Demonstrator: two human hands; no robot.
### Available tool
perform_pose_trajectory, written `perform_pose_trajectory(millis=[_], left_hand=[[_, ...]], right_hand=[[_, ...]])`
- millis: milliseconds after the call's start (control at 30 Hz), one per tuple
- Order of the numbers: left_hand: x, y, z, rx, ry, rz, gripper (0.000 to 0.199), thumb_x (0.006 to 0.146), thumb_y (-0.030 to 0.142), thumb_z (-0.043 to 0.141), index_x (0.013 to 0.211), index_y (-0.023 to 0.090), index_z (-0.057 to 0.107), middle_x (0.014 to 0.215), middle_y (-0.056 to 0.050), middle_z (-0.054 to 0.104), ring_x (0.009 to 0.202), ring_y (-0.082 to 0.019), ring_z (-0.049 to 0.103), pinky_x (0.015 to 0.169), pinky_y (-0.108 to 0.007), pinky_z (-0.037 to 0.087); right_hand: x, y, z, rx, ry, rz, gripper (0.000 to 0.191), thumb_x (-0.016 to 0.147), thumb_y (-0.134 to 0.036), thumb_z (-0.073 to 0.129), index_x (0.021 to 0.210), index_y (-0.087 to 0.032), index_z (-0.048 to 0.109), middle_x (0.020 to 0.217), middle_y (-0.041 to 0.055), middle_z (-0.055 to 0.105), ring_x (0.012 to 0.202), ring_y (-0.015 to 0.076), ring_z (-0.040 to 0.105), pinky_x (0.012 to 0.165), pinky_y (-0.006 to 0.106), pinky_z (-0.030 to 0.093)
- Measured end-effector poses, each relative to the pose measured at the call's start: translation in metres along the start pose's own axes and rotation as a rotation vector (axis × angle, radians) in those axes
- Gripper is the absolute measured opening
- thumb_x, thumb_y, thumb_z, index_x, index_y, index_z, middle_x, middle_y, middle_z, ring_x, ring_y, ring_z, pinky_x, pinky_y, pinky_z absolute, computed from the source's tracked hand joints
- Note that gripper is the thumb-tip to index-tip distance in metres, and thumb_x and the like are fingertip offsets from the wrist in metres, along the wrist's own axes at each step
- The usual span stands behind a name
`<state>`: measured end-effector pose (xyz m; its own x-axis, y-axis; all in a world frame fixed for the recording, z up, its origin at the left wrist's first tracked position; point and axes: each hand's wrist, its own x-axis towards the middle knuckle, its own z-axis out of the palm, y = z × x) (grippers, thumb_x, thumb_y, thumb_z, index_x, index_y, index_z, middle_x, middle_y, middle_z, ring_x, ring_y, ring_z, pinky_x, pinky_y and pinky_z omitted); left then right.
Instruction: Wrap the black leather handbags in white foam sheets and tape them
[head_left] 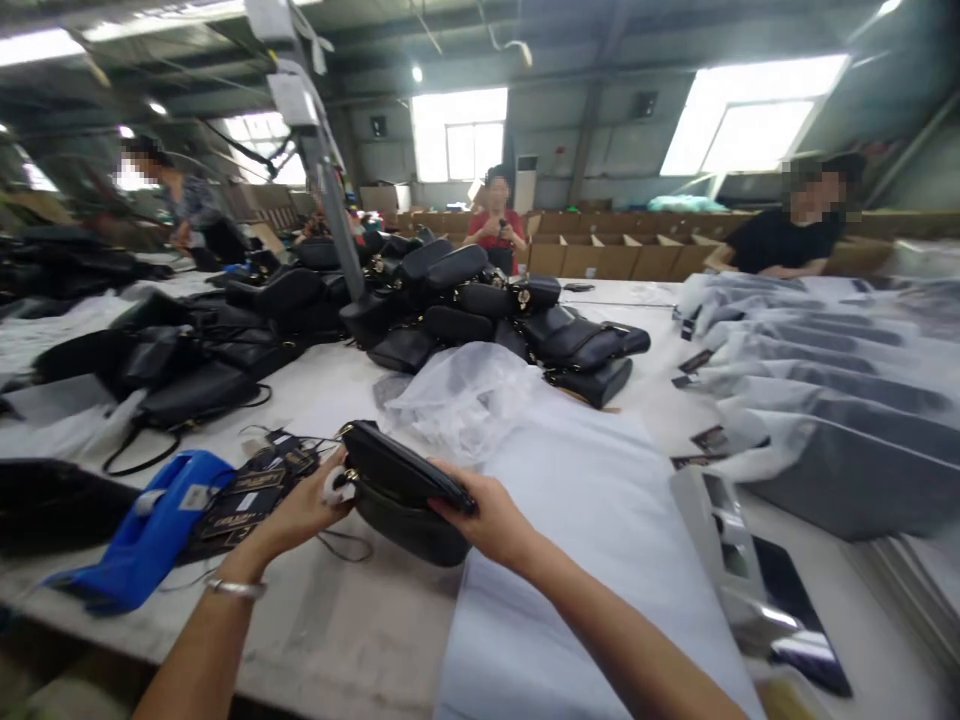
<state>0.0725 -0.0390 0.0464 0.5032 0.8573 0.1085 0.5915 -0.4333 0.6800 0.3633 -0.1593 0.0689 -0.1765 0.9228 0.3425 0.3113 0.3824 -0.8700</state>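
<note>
Between my two hands is a black handbag (409, 495), held tilted above the front of the table. My left hand (319, 500) grips its left end near the gold-coloured hardware, with something small and white by the fingers. On the right end, my right hand (484, 510) is closed over the edge, thumb on top. Left of the bag lies a heap of black hang tags (251, 495) with cords, next to a blue tape dispenser (161, 525). A sheet of white wrapping material (585, 560) spreads under and right of my right hand.
Black handbags (457, 290) are piled across the table's middle, with crumpled clear plastic (465, 395) in front. Wrapped bags (847, 420) line the right side beside a phone-like dark slab (799, 610). Several people work beyond; cardboard boxes (622, 255) stand behind. A grey post (330, 190) rises mid-table.
</note>
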Motion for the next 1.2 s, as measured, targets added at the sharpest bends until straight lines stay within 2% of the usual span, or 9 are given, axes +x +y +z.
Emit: perform_pose_trajectory(millis=[200, 300, 400, 533, 833, 933, 1033, 1100, 1200], left_hand=[[-0.021, 0.043, 0.037, 0.139, -0.010, 0.025, 0.025, 0.078, 0.032, 0.062, 0.100, 0.021, 0.067, 0.095, -0.003, 0.074, 0.087, -0.024, 0.069, 0.080, -0.033, 0.055], [-0.026, 0.070, 0.058, 0.191, 0.017, 0.095, 0.038, 0.077, 0.028, 0.062, 0.115, 0.023, 0.064, 0.107, -0.004, 0.073, 0.099, -0.025, 0.068, 0.084, -0.032, 0.054], [-0.026, 0.092, 0.076, 0.204, -0.002, 0.120, 0.072, 0.081, 0.026, 0.061, 0.148, 0.028, 0.036, 0.118, -0.004, 0.070, 0.102, -0.024, 0.070, 0.085, -0.033, 0.054], [-0.026, 0.106, 0.105, 0.256, 0.006, 0.098, 0.103, 0.082, 0.027, 0.066, 0.157, 0.030, -0.003, 0.136, -0.012, 0.061, 0.098, -0.027, 0.073, 0.078, -0.035, 0.057], [-0.054, 0.112, 0.162, 0.479, 0.132, 0.240, 0.100, 0.084, 0.003, 0.049, 0.156, 0.037, -0.012, 0.162, -0.012, 0.029, 0.098, -0.028, 0.072, 0.067, -0.036, 0.059], [-0.069, 0.100, 0.158, 0.438, 0.015, 0.168, 0.079, 0.086, 0.003, 0.041, 0.156, 0.035, 0.021, 0.158, -0.008, 0.038, 0.089, -0.022, 0.074, 0.069, -0.033, 0.060], [-0.078, 0.085, 0.136, 0.430, -0.033, 0.062, 0.046, 0.087, 0.007, 0.041, 0.114, 0.032, 0.069, 0.140, 0.001, 0.061, 0.096, -0.019, 0.073, 0.079, -0.030, 0.060], [-0.080, 0.082, 0.117, 0.483, 0.054, -0.016, 0.034, 0.088, 0.011, 0.042, 0.086, 0.028, 0.071, 0.128, 0.001, 0.069, 0.101, -0.022, 0.072, 0.083, -0.034, 0.059], [-0.077, 0.099, 0.103, 0.509, 0.207, -0.022, 0.027, 0.091, 0.017, 0.043, 0.085, 0.024, 0.068, 0.126, -0.005, 0.069, 0.104, -0.027, 0.071, 0.086, -0.043, 0.059]], right_hand=[[-0.066, -0.036, -0.080, -0.077, -0.066, -0.026, 0.049, 0.093, -0.025, 0.063, 0.141, -0.028, 0.053, 0.139, 0.0024, 0.060, 0.127, 0.0215, 0.058, 0.111, 0.036, 0.045], [-0.101, -0.034, -0.112, -0.242, -0.057, -0.055, 0.055, 0.093, -0.010, 0.052, 0.145, -0.029, 0.048, 0.146, 0.0042, 0.053, 0.134, 0.0203, 0.051, 0.114, 0.037, 0.042], [-0.130, -0.029, -0.134, -0.474, -0.071, -0.157, 0.059, 0.094, -0.004, 0.045, 0.147, -0.029, 0.045, 0.152, 0.0053, 0.047, 0.142, 0.0216, 0.039, 0.117, 0.043, 0.038], [-0.158, -0.019, -0.149, -0.750, -0.055, -0.320, 0.050, 0.100, -0.013, 0.044, 0.147, -0.032, 0.045, 0.150, 0.0053, 0.049, 0.145, 0.0240, 0.034, 0.120, 0.052, 0.030], [-0.207, 0.040, -0.156, -0.920, -0.036, -0.212, 0.065, 0.093, 0.000, 0.041, 0.149, -0.034, 0.041, 0.154, 0.0050, 0.044, 0.145, 0.0227, 0.032, 0.116, 0.051, 0.036], [-0.230, 0.055, -0.149, -0.952, 0.002, -0.025, 0.087, 0.079, 0.012, 0.037, 0.152, -0.035, 0.033, 0.160, 0.0051, 0.031, 0.148, 0.0235, 0.023, 0.116, 0.049, 0.038], [-0.249, 0.059, -0.139, -0.915, 0.154, 0.124, 0.090, 0.074, 0.014, 0.030, 0.151, -0.033, 0.037, 0.164, 0.0055, 0.023, 0.148, 0.0233, 0.024, 0.114, 0.045, 0.040], [-0.255, 0.052, -0.132, -0.855, 0.285, 0.206, 0.074, 0.084, 0.007, 0.032, 0.148, -0.028, 0.043, 0.162, 0.0090, 0.028, 0.145, 0.0236, 0.035, 0.112, 0.043, 0.044], [-0.256, 0.034, -0.124, -0.794, 0.424, 0.325, 0.047, 0.097, -0.018, 0.048, 0.144, -0.021, 0.049, 0.146, 0.0144, 0.052, 0.130, 0.0269, 0.055, 0.106, 0.044, 0.051]])
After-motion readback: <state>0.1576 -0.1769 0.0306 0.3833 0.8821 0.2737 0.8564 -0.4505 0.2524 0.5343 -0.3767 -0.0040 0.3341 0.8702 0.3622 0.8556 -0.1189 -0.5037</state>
